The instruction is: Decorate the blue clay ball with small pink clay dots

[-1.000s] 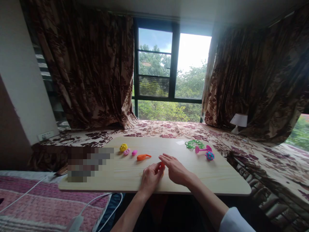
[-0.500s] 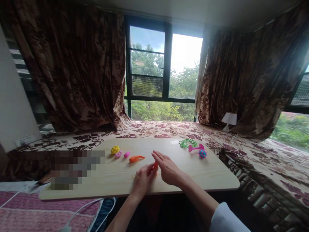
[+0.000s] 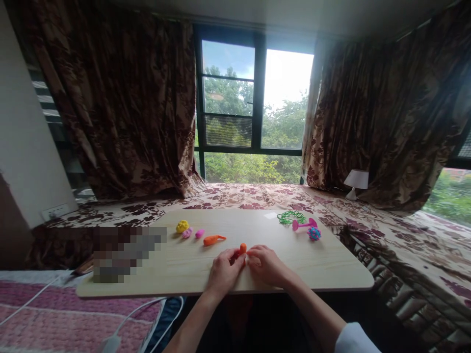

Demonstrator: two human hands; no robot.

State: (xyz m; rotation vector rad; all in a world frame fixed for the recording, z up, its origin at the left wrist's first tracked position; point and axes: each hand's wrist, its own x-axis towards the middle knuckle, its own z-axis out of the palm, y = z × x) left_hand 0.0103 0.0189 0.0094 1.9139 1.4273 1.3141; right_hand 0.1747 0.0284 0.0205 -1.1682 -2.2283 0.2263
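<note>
A small orange piece with a rounded top (image 3: pixel 243 248), which looks like modelling clay, stands up between my hands just above the tabletop. My left hand (image 3: pixel 225 268) grips it between thumb and fingers. With bent fingers pressed together, my right hand (image 3: pixel 265 264) pinches at its right side, where a bit of orange shows; the lower part is hidden. Beyond the hands lies a long orange piece (image 3: pixel 211 240) with a thin tail. Left of that are a bright pink lump (image 3: pixel 199 234), a pale pink lump (image 3: pixel 187 233) and a yellow lump (image 3: pixel 182 226).
On the right of the wooden table (image 3: pixel 324 269) lie a green chain (image 3: pixel 290 217), a pink dumbbell-shaped toy (image 3: pixel 304 225) and a blue spiky ball (image 3: pixel 314 234). A white lamp (image 3: pixel 357 180) stands on the window ledge. White cables (image 3: pixel 142 306) run below the table's left side.
My right hand has gone from flat, outstretched fingers over the orange piece to bent fingers at its right side. The rounded orange top now shows. The view has shifted slightly.
</note>
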